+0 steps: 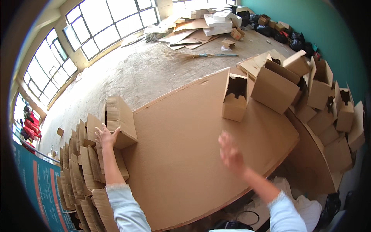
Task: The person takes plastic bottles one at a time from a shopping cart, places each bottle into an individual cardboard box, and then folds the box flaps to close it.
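Note:
At the left end of the cardboard-covered table (185, 154), my left hand (106, 136) rests with spread fingers against a brown cardboard box (124, 118). Its thumb reaches the box's near side. Over the middle of the table hangs my right hand (232, 152), smeared by motion, so its fingers cannot be made out; nothing shows in it. Beyond it stands a narrow open-topped carton (235, 108). A larger open carton (274, 87) lies tilted beside that one.
Rows of folded cartons (83, 166) stand packed along the left edge. Several open cartons (326, 116) are heaped at the right. On the floor beyond lie a broom (208, 55), a pile of flat cardboard and white foam (218, 25), and black bags (297, 40) along the green wall.

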Demonstrator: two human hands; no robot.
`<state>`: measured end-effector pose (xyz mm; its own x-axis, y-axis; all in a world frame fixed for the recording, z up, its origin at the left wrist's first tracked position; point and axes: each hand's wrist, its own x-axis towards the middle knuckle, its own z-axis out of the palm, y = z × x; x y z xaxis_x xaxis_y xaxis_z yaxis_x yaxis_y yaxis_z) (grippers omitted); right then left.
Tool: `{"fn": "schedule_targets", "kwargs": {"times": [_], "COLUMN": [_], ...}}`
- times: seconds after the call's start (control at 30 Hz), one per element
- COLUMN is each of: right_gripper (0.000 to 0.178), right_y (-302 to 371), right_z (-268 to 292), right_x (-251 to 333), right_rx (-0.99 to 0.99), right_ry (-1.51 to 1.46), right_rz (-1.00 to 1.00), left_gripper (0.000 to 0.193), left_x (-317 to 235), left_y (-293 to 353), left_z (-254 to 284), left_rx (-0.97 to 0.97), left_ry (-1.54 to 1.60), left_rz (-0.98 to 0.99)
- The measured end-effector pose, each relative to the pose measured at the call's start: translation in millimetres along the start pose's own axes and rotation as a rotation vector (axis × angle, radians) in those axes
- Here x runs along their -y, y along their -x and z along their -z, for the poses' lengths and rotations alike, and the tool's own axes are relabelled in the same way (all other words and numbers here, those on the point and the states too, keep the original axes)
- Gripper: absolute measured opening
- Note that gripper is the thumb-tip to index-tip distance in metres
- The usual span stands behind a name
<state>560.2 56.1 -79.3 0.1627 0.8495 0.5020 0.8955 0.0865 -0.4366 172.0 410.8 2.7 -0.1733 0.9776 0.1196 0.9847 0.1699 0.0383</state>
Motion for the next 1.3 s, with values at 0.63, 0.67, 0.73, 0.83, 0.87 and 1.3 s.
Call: {"fn": "schedule_targets", "kwargs": {"times": [0.63,0.67,0.73,0.83,0.87,1.3], "right_gripper": [0.056,0.053,0.048,0.043,0.047,0.051], "right_y": [-51.0,-39.5,-19.4,1.3,5.0,36.0], "right_z": [19.0,16.2,11.1,0.4,-0.4,-6.0], "right_x": [40.4,78.2,128.7,184.6,194.6,317.8], "right_rx": [0.609,0.721,0.803,0.756,0.745,0.935], "right_ry": [-0.138,-0.082,-0.053,-0.181,-0.18,-0.077], "right_rz": [0.029,0.08,0.262,0.563,0.59,0.558], "left_gripper": [0.04,0.039,0.037,0.035,0.034,0.036], "left_x": [138.9,146.6,166.2,199.3,214.0,568.4], "left_y": [474.9,484.5,503.1,523.4,530.8,729.8], "left_z": [29.6,30.5,28.9,22.9,23.3,-77.6], "left_rx": [0.134,0.14,0.116,0.004,-0.037,-0.002], "left_ry": [0.662,0.661,0.634,0.646,0.657,0.587], "left_rz": [-0.308,-0.282,-0.23,-0.12,-0.051,1.044]}}
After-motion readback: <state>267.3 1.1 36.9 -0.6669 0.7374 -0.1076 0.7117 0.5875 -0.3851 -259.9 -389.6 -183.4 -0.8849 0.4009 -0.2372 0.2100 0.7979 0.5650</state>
